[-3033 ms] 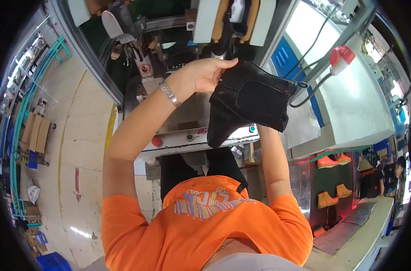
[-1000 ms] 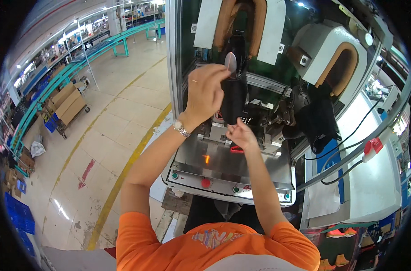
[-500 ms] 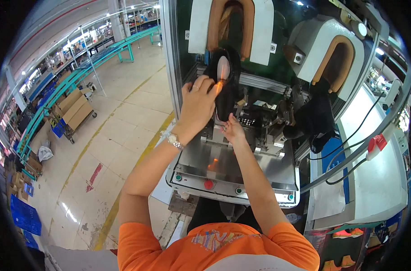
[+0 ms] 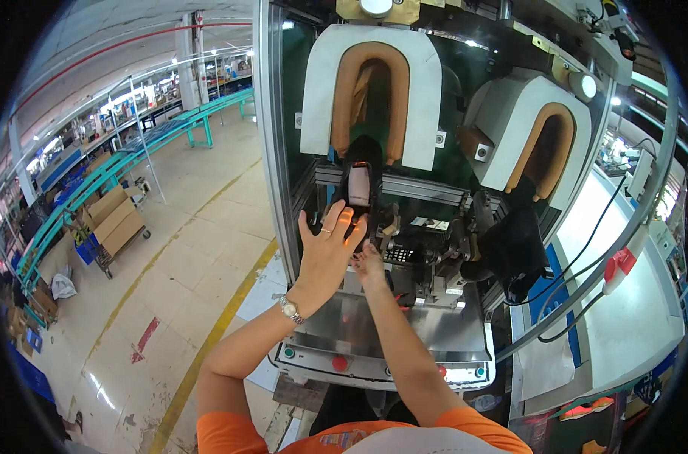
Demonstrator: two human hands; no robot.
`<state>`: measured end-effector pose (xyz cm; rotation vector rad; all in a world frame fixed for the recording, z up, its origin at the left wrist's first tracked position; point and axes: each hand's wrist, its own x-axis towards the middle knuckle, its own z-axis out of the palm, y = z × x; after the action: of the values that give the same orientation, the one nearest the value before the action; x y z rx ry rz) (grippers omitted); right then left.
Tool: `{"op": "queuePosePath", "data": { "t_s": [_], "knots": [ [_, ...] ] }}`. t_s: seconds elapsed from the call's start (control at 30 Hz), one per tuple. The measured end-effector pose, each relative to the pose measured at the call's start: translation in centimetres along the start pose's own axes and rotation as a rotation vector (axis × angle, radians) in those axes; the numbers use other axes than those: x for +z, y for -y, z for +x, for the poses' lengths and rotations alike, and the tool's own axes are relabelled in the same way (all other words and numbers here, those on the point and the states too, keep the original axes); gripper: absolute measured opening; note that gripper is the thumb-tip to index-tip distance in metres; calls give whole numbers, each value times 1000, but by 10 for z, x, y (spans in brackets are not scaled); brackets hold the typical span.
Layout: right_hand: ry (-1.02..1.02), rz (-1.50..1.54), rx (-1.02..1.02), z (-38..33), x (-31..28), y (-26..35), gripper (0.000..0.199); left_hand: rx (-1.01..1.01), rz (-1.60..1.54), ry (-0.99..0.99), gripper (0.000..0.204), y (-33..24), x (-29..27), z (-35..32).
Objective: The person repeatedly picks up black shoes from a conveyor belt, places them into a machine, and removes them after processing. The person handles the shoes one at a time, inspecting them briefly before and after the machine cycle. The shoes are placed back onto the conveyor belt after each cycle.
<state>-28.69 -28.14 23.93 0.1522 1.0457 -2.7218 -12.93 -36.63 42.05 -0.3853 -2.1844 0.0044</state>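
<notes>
A black shoe upper (image 4: 365, 150), with a pale smooth oblong surface (image 4: 359, 185) in its opening, stands in the left station of a machine. Its heel end points away from me, below a brown U-shaped pad (image 4: 370, 53). My left hand (image 4: 323, 256) is laid over its near part, thumb and fingers spread around it; orange light falls on the fingers. My right hand (image 4: 368, 265) pinches at the toe end, its fingertips partly hidden behind the left hand.
To the right, a black form (image 4: 514, 253) sits under a second brown pad (image 4: 559, 113). A steel deck (image 4: 434, 344) with a red button (image 4: 340, 363) lies before me. A grey bent pipe (image 4: 586, 280) and black cables cross the right side. A carton cart (image 4: 115, 223) stands left.
The view has tilted up, so the machine sits lower in it. Both hands stay at the shoe upper; the left has slid nearer to the toe, uncovering more of the pale surface.
</notes>
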Motion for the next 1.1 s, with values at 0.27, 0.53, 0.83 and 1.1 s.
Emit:
{"op": "queuePosePath", "data": {
  "t_s": [0.27, 0.53, 0.83, 1.1],
  "knots": [
    [-11, 81, 1, -12, 6, -13, 13, 29, -19, 15, 35, 10, 3, 0],
    [-5, -30, -36, -5, -7, 5, 15, -34, -36, 64, 35, 6, 3, -2],
    [94, -35, -55, -4, -14, 4, 13, -48, -78, 50, 27, 6, 8, -4],
    [95, -45, -51, -3, -15, 3, 13, -49, -89, 30, 33, 0, 9, -4]
  ]
}}
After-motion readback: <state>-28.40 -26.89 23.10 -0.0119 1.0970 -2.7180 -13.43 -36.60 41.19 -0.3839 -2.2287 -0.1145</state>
